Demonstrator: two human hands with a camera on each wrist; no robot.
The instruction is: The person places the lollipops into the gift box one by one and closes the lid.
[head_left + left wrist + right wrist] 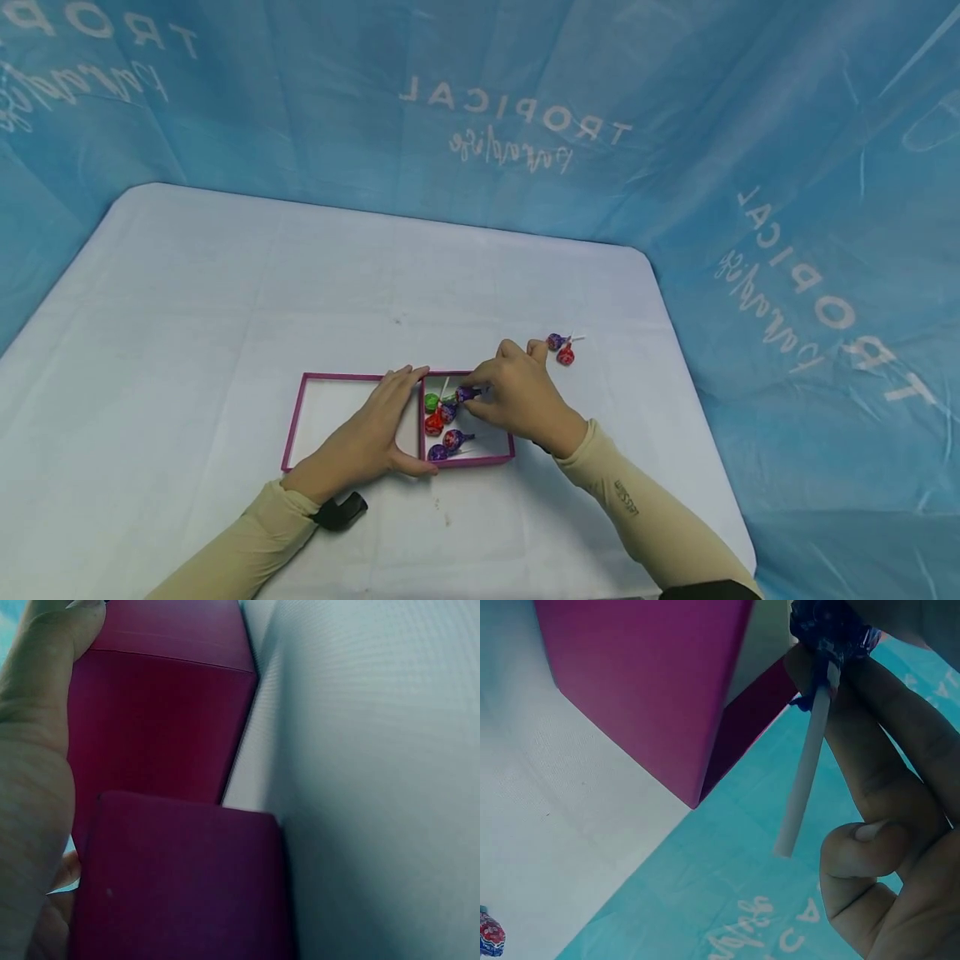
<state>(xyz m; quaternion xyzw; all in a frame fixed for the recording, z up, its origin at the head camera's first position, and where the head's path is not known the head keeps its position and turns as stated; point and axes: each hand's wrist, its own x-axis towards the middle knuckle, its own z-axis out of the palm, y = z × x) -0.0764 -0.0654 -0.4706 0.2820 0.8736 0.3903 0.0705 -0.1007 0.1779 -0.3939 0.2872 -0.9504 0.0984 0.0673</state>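
Note:
My right hand (517,396) pinches a purple-wrapped lollipop (466,393) over the right-hand magenta box (480,461). Its white stick (802,780) points away from the box in the right wrist view. Several lollipops in red, green and purple wrappers (453,439) lie inside that box. Across the same box spreads my left hand (367,437), fingers extended at the far rim and thumb along the near side. Beneath that hand is a second magenta-rimmed box (294,421), directly left of the first. From the left wrist, the magenta outer walls (157,727) of both show beside the thumb.
Two more lollipops, one purple (555,342) and one red (566,356), lie on the white-covered table (360,283) beyond my right hand. A blue printed curtain (315,108) borders the table at the back and sides.

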